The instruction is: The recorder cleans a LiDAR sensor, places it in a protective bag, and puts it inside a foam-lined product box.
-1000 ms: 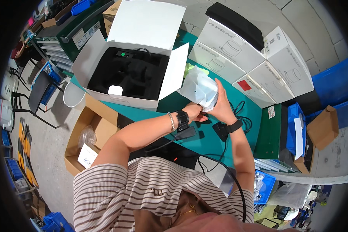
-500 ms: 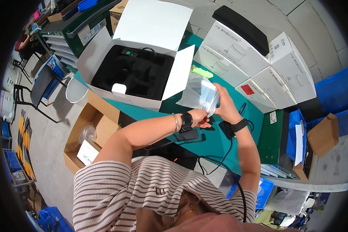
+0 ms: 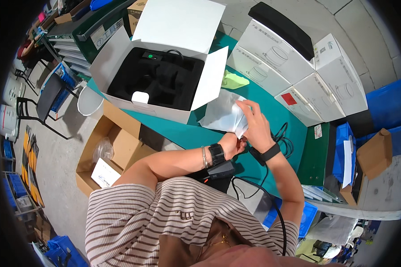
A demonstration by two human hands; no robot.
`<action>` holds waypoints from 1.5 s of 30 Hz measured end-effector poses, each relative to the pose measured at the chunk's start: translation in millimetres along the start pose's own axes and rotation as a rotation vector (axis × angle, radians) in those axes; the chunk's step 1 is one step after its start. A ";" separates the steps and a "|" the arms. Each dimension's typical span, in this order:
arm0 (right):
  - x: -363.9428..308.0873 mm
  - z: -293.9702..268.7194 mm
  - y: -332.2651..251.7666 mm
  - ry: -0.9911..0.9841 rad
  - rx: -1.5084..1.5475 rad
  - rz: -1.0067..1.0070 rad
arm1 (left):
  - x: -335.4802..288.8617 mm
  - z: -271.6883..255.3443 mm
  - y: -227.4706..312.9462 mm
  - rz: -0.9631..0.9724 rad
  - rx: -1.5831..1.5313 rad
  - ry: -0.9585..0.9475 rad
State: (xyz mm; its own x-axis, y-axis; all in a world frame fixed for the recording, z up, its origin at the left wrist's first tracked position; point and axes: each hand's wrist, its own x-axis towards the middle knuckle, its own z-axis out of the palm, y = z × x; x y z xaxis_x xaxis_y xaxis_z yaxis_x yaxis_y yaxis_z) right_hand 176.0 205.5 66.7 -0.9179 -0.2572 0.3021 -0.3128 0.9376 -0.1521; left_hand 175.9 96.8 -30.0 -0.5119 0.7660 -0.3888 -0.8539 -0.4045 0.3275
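Observation:
A clear, shiny plastic bag (image 3: 223, 111) is between my hands above the teal tabletop, with something pale inside that I cannot make out. My left hand (image 3: 231, 145) is closed at the bag's gathered near end; its fingertips are partly hidden. From the right, my right hand (image 3: 256, 128) grips the bag's side, its fingers bent over the top. Just beyond the bag lies a crumpled yellow-green cloth (image 3: 235, 80). To the left stands a white box (image 3: 147, 109) with its lid up, holding a black foam insert (image 3: 158, 80) with shaped hollows.
Several white cartons (image 3: 272, 55) are stacked at the back right, a black foam piece (image 3: 283, 29) on top. A brown cardboard box (image 3: 89, 171) sits at the left near a white bin (image 3: 90, 101). Black cables (image 3: 284, 142) coil by my right wrist.
The bag has been lowered and tipped flatter. Both hands have moved slightly right and nearer my body, and my right fingers now reach over the bag. More of the cloth shows.

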 end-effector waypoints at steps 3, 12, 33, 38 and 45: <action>-13.3 4.1 -8.3 0.033 0.184 -0.011 | 1.2 -19.7 -13.5 -0.052 -0.019 -0.049; -41.1 9.0 -13.9 0.091 0.382 -0.003 | 2.3 -28.3 -16.2 -0.113 -0.004 -0.031; -100.8 20.9 -15.1 0.287 0.299 0.235 | -16.7 46.4 96.0 0.876 2.527 -0.361; -88.8 36.8 10.9 0.163 0.144 0.244 | -9.1 68.1 86.2 0.561 2.766 -0.286; -153.6 -46.4 10.9 0.593 0.344 0.488 | -4.3 84.8 87.3 0.270 2.917 -0.314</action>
State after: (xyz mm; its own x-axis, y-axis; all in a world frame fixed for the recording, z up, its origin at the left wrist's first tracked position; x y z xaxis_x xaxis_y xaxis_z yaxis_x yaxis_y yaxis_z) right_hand 324.9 266.0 62.3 -0.7190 0.4144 0.5580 -0.0590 0.7635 -0.6431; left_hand 111.5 100.5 73.3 -0.3098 0.9135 -0.2639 0.9508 0.3003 -0.0769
